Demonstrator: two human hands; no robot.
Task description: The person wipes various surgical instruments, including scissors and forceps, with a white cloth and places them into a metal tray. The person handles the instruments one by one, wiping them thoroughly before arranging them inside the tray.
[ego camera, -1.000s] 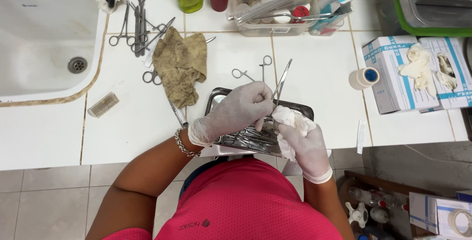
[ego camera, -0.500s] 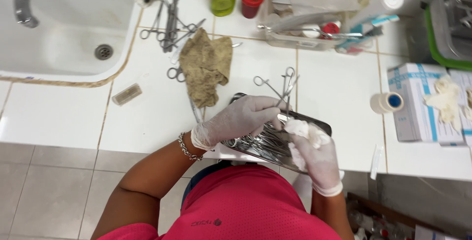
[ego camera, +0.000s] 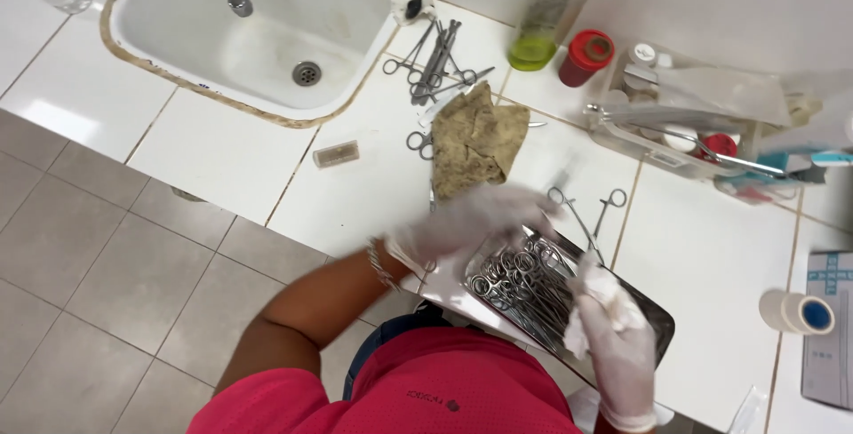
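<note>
I see my left hand (ego camera: 471, 221) blurred above the tray (ego camera: 653, 318), grip unclear; right hand (ego camera: 622, 341) at four o'clock, fingers clamped on a cloth (ego camera: 597, 296).

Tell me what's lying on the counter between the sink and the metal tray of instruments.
In the head view, a crumpled brownish cloth lies between sink and tray.

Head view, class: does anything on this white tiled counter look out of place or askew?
Yes. The shiny metal instrument tray juts past the counter's front edge, its near corner unsupported. A crumpled tan cloth lies over loose steel scissors beside the white sink.
</note>
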